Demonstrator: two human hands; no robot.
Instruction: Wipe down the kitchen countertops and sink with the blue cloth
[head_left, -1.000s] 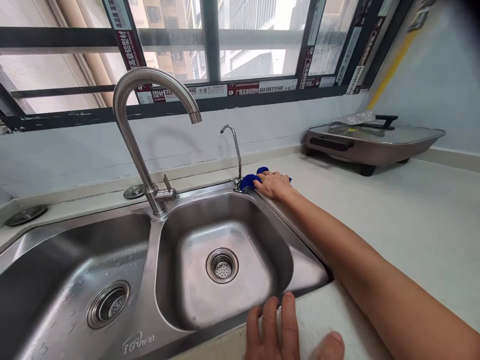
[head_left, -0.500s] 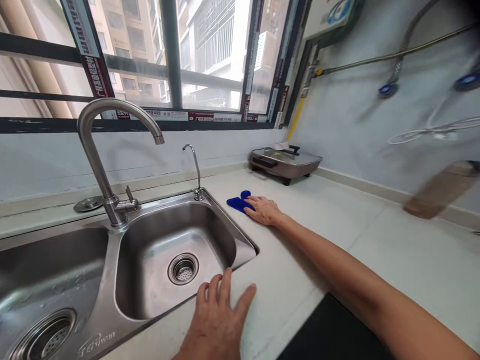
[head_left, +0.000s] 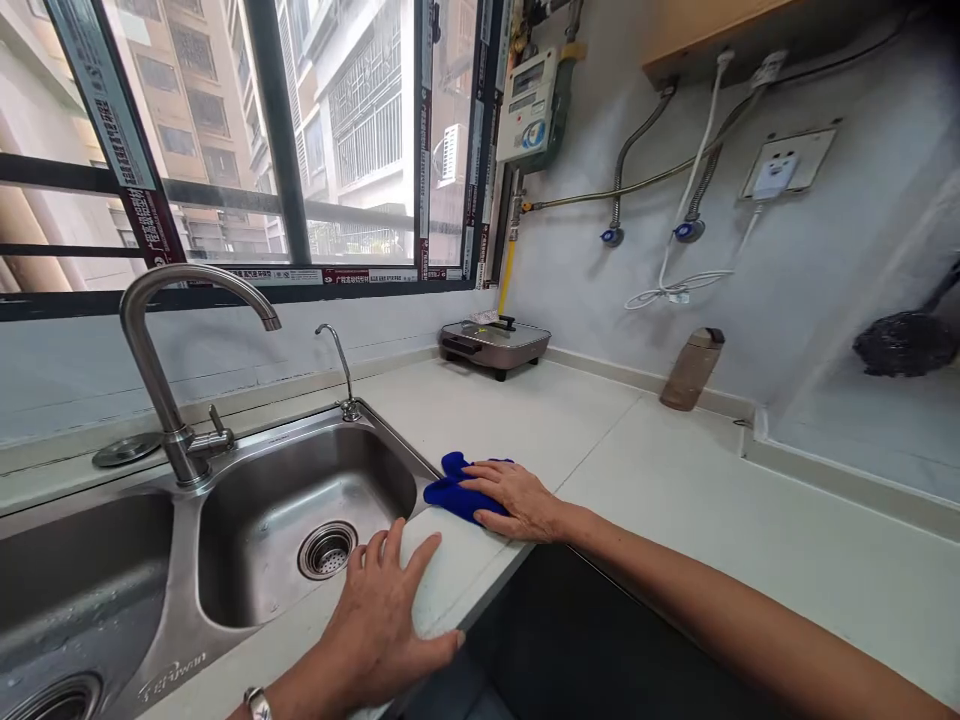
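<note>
Cloth (head_left: 459,498) on counter (head_left: 510,405), right of sink (head_left: 185,560)

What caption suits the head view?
Right hand, fingers over a crumpled blue cloth on a white countertop beside a metal sink.

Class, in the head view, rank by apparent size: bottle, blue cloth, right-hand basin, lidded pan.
1. Right-hand basin
2. Lidded pan
3. Bottle
Blue cloth: smaller than the basin, otherwise unsure; the right hand covers part.

Left grip (head_left: 381,612) splayed, right grip (head_left: 519,500) palm-down, right arm (head_left: 712,602) outstretched
</note>
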